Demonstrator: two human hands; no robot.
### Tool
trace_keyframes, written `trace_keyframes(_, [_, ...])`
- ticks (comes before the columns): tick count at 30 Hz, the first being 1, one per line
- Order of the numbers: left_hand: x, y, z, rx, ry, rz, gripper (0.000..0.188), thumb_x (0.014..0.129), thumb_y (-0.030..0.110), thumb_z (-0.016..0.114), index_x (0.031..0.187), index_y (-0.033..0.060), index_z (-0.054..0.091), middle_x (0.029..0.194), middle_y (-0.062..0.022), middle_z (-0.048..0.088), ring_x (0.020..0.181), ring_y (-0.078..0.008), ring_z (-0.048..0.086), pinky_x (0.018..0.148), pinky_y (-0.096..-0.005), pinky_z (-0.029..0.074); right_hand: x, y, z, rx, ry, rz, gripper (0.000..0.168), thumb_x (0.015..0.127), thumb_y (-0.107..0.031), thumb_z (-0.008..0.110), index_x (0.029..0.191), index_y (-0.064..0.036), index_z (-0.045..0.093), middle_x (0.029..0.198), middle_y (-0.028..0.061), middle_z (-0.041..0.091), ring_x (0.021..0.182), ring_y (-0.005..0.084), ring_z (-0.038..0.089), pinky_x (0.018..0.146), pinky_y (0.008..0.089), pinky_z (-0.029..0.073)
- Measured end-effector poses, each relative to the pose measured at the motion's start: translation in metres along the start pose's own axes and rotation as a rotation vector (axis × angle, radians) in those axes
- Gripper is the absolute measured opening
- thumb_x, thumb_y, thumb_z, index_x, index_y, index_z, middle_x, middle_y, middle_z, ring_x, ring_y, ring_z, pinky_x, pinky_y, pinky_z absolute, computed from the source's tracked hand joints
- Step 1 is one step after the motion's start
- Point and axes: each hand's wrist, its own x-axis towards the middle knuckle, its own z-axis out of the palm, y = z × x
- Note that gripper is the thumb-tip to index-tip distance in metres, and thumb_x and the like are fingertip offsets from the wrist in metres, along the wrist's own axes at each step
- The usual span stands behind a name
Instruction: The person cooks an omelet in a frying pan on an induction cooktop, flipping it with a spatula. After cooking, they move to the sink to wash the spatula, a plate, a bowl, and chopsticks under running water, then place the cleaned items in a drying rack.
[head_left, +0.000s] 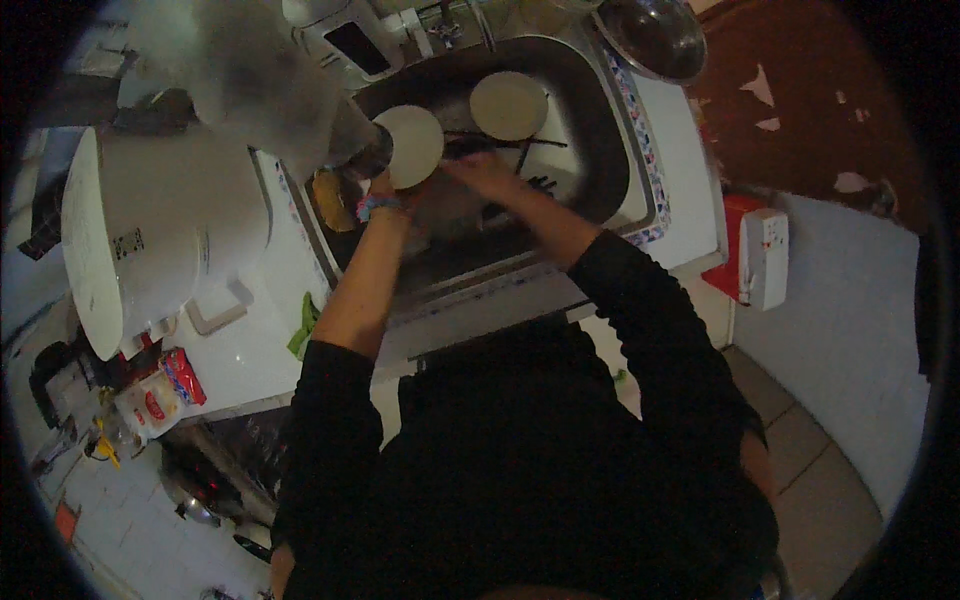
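My left hand (384, 182) is at the lower edge of a pale round dish (412, 146) and grips it above the sink (611, 172). A blurred grey object in front hides part of this hand. Just right of the dish is my right hand (480, 174), blurred, its fingers pointing left; I cannot tell whether they touch the rim. A second pale round dish (508, 106) sits farther back in the sink. Thin dark sticks (544, 142) lie beside it. At the sink's left side is a yellow-brown object (331, 201), perhaps a sponge.
A blurred translucent container (255, 82) looms at upper left, above a white cylindrical appliance (172, 232). The faucet (484, 26) stands behind the sink. A metal bowl (660, 37) is at the back right. Green leaves (304, 328) and food packets (161, 394) lie on the left counter.
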Motion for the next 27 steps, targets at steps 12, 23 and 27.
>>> trace_keyframes(12, [0.125,-0.013,-0.097,-0.128,0.084,-0.086,0.040,0.082,0.018,0.047,0.119,0.0085,0.035,0.116,-0.0136,0.042,0.099,-0.0282,0.046,0.067,-0.0367,0.049,0.061,0.104,-0.037,-0.949,0.271,-0.127,0.024,0.072,-0.021,0.052,0.093,-0.013,0.059,0.095,0.0110,0.057,0.081,0.0278,0.057,0.077,0.0434,0.042])
trace_keyframes(23, [-0.040,-0.009,0.001,0.263,0.015,0.093,0.043,0.081,0.021,0.046,0.121,0.0099,0.036,0.121,-0.0061,0.041,0.114,-0.0242,0.035,0.088,-0.0416,0.034,0.004,0.045,-0.076,0.788,0.195,0.066,0.033,0.077,-0.025,0.053,0.106,-0.011,0.051,0.095,0.0114,0.058,0.085,0.0277,0.056,0.077,0.0403,0.042])
trace_keyframes(27, [-0.049,-0.022,0.051,0.522,-0.181,0.156,0.048,0.075,0.032,0.055,0.115,0.0083,0.044,0.120,-0.0072,0.042,0.111,-0.0256,0.039,0.089,-0.0408,0.032,-0.025,0.014,-0.065,0.199,0.311,-0.022,0.037,0.077,-0.025,0.052,0.110,-0.010,0.048,0.095,0.0123,0.058,0.089,0.0272,0.055,0.076,0.0375,0.042])
